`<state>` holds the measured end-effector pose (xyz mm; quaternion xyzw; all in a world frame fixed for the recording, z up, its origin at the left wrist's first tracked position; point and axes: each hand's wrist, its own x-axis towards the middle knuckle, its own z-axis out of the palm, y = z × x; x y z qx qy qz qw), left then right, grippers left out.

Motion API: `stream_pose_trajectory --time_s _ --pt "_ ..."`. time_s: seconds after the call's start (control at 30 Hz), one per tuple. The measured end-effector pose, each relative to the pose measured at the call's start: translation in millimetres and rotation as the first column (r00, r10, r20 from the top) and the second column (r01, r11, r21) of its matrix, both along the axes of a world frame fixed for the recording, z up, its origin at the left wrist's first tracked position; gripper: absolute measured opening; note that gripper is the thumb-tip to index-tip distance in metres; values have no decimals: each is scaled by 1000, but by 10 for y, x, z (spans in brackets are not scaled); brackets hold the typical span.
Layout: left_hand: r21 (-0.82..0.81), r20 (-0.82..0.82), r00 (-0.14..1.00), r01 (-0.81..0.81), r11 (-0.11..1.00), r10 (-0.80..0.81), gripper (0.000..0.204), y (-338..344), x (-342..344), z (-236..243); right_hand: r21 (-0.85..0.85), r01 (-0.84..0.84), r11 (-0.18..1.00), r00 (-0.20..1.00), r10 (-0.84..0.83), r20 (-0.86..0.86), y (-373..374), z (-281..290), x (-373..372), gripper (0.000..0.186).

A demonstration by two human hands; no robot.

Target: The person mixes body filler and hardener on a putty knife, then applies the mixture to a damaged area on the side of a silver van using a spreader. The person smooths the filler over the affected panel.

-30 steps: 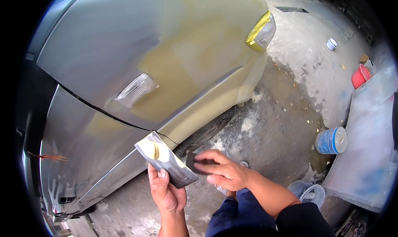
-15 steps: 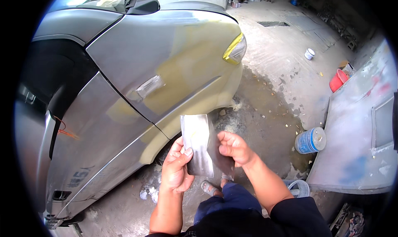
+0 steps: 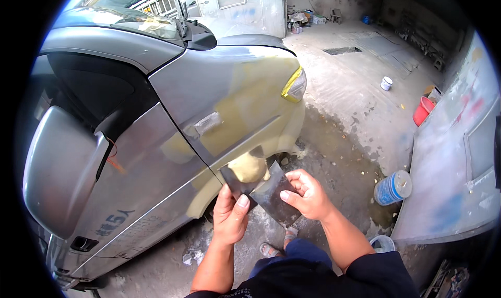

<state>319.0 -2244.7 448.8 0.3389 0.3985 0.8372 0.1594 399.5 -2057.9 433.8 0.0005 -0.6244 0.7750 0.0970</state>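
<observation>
My left hand (image 3: 228,220) is closed on a dark, flat putty spreader (image 3: 233,182), its thumb on top. A thick mound of tan putty (image 3: 247,169) sits on its far end. My right hand (image 3: 309,196) grips a second dark, flat putty scraper (image 3: 275,198) by its right edge. That scraper slants over the right side of the left spreader, its far corner close to the putty. Beyond my hands is the front fender (image 3: 235,89) of a silver car, with broad yellowish filler patches.
The car door (image 3: 151,162) and side mirror (image 3: 62,167) stand at left. To the right are a blue-and-white bucket (image 3: 393,188), a red tub (image 3: 423,111) and a paint-marked panel (image 3: 443,193). A small white pail (image 3: 386,83) sits farther off on the stained floor.
Tan putty now shows on the left spreader, where a bare, shiny surface faced up before. The right scraper has tilted into clear view. The view has shifted, showing more of the car and mirror.
</observation>
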Motion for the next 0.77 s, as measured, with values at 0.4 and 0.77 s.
stream_pose_trajectory --time_s 0.4,0.77 --pt "-472 101 995 55 880 -8 40 -368 -189 -256 503 47 863 776 286 -563 355 635 -69 36" --pt "-362 174 981 145 921 -86 46 -139 -373 -494 780 -28 626 871 397 -288 725 203 -506 54"
